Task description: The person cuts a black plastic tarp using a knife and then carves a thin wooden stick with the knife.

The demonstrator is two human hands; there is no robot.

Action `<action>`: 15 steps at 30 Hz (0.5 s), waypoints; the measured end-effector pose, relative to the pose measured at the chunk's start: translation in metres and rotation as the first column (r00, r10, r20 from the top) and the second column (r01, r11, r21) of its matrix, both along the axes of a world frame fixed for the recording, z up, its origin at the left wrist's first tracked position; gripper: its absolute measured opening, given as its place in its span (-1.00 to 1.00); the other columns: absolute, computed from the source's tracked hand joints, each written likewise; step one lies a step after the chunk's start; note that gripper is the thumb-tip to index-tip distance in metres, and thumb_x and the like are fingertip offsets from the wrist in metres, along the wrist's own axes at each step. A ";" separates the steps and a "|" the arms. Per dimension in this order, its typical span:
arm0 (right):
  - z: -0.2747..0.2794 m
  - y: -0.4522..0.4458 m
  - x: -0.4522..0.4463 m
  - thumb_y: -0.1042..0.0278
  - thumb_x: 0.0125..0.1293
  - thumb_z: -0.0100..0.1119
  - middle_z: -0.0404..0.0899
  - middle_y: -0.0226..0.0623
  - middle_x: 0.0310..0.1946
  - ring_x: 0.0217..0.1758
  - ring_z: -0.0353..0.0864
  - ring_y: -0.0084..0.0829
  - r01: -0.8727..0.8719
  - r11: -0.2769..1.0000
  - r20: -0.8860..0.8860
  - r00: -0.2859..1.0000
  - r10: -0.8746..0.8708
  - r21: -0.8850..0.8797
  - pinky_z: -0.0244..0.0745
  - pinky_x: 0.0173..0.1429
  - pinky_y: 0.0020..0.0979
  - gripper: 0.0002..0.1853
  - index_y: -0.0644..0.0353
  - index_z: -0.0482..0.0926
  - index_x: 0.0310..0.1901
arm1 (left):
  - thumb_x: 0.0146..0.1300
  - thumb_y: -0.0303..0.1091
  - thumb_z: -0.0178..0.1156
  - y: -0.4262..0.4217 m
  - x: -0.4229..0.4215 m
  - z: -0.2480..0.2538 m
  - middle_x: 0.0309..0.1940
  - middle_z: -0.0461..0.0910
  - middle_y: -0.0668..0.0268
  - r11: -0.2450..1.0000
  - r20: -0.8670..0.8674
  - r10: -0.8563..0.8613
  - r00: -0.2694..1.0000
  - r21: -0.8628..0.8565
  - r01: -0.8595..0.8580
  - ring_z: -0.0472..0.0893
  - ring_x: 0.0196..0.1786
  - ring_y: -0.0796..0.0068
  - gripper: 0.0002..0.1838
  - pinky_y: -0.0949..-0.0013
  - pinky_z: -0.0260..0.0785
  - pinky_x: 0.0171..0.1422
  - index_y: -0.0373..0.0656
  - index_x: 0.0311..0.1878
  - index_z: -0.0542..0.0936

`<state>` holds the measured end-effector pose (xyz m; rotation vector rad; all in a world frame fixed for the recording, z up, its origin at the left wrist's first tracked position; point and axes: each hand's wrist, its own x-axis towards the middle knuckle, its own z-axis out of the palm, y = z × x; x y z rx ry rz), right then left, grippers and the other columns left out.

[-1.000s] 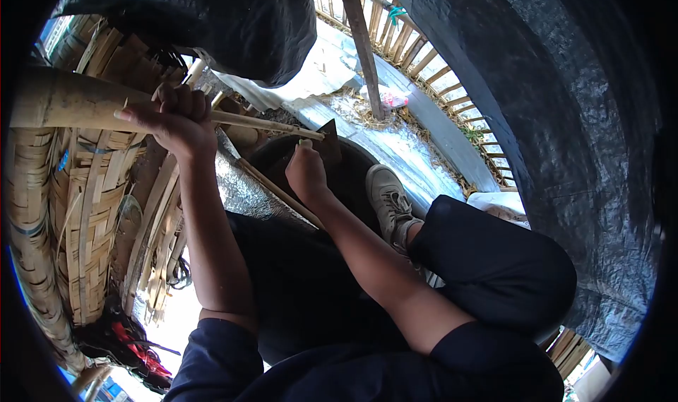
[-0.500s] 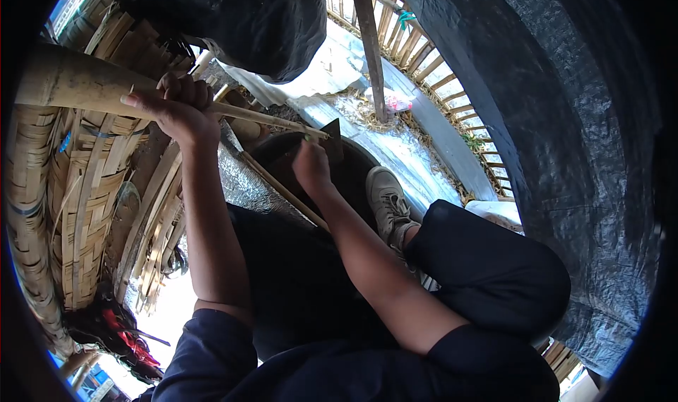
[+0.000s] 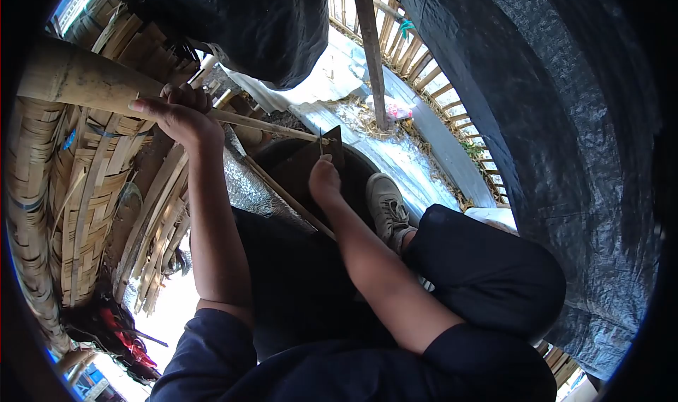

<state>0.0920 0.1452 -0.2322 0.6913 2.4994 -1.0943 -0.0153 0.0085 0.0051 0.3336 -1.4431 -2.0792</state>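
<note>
My left hand (image 3: 185, 118) is closed around a thin bamboo stick (image 3: 265, 125), beside a thick bamboo pole (image 3: 78, 84). The stick slants down to the right, its far end near my right hand (image 3: 325, 180). That hand is closed on a thin, dark, knife-like blade (image 3: 321, 142), seen nearly edge-on and pointing up across the stick's end; its handle is hidden in my fingers. Just behind it stands a brown flat piece with a pointed corner (image 3: 334, 145), over a dark round basin (image 3: 359, 163).
Woven bamboo panels (image 3: 92, 211) stand on the left. Dark plastic sheeting (image 3: 565, 155) hangs on the right, and a dark bulky covering (image 3: 272, 34) hangs above. A wooden post (image 3: 372, 56) rises near a bamboo slat fence (image 3: 441, 84). My shoe (image 3: 386, 205) is beside the basin.
My right hand has moved slightly right and down, and its thin blade now shows upright at the stick's end. My left hand keeps its hold, nearly still.
</note>
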 end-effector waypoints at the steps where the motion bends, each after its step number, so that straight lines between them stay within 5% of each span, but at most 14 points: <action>1: -0.004 -0.002 -0.002 0.47 0.28 -0.03 0.60 0.20 -0.39 -0.21 0.66 0.02 0.001 1.000 -0.005 1.000 -0.001 -0.002 0.59 -0.10 -0.11 -0.76 0.45 0.32 -0.10 | 0.29 0.47 -0.49 -0.003 -0.001 0.000 -0.77 -0.10 0.52 0.999 0.009 -0.007 1.000 0.039 0.006 -0.12 -0.69 0.63 -0.30 0.48 -0.28 -0.60 0.03 -0.66 -0.01; 3: -0.009 -0.001 -0.007 0.46 0.31 -0.05 0.60 0.18 -0.40 -0.18 0.67 -0.02 -0.097 0.995 -0.030 0.995 0.098 0.029 0.58 -0.09 -0.10 -0.80 0.43 0.33 -0.14 | 0.30 0.46 -0.49 -0.003 -0.002 0.001 -0.77 -0.09 0.51 0.996 0.022 -0.012 1.000 0.084 0.010 -0.12 -0.69 0.63 -0.30 0.48 -0.28 -0.60 0.03 -0.66 -0.01; 5: 0.034 -0.017 -0.027 0.45 0.34 -0.07 0.59 0.19 -0.44 -0.26 0.66 0.03 -0.431 0.900 -0.159 0.885 0.437 0.069 0.58 -0.18 -0.05 -0.84 0.41 0.32 -0.18 | 0.32 0.44 -0.49 0.000 -0.002 0.003 -0.77 -0.08 0.51 0.998 0.054 0.053 0.997 0.044 -0.055 -0.11 -0.69 0.63 -0.30 0.47 -0.27 -0.60 0.02 -0.66 0.00; 6: 0.061 -0.029 -0.029 0.45 0.34 -0.07 0.59 0.19 -0.44 -0.26 0.66 0.03 -0.435 0.898 -0.156 0.884 0.441 0.071 0.58 -0.18 -0.05 -0.84 0.41 0.32 -0.18 | 0.32 0.44 -0.49 0.002 -0.001 0.002 -0.77 -0.08 0.51 0.997 0.055 0.057 0.997 0.047 -0.059 -0.11 -0.69 0.63 -0.30 0.47 -0.27 -0.60 0.02 -0.66 0.00; 8: 0.102 -0.049 -0.032 0.44 0.36 -0.08 0.57 0.19 -0.49 -0.35 0.63 0.11 -0.191 0.974 -0.479 0.871 0.110 -0.123 0.55 -0.30 -0.01 -0.84 0.38 0.30 -0.18 | 0.32 0.43 -0.50 0.003 0.000 0.002 -0.76 -0.07 0.50 1.000 0.010 0.021 1.000 0.005 -0.021 -0.10 -0.70 0.64 -0.31 0.47 -0.26 -0.60 0.02 -0.66 0.01; 11: 0.041 -0.046 -0.018 0.41 0.38 -0.09 0.57 0.16 -0.51 -0.41 0.59 0.16 -0.123 0.989 -0.522 0.850 0.063 -0.081 0.53 -0.36 0.02 -0.83 0.35 0.28 -0.14 | 0.32 0.43 -0.49 0.002 0.000 0.000 -0.77 -0.07 0.51 0.998 0.022 0.057 0.998 0.001 -0.057 -0.10 -0.70 0.63 -0.31 0.47 -0.25 -0.61 0.02 -0.66 0.01; 15: 0.053 -0.048 -0.022 0.43 0.37 -0.08 0.59 0.14 -0.44 -0.30 0.63 0.10 -0.196 0.980 -0.313 0.933 0.178 -0.026 0.57 -0.25 0.00 -0.82 0.34 0.27 -0.10 | 0.30 0.45 -0.48 -0.029 -0.010 -0.013 -0.78 0.00 0.52 0.991 0.084 0.113 0.990 0.063 -0.119 -0.07 -0.72 0.62 -0.30 0.47 -0.22 -0.63 0.02 -0.67 0.06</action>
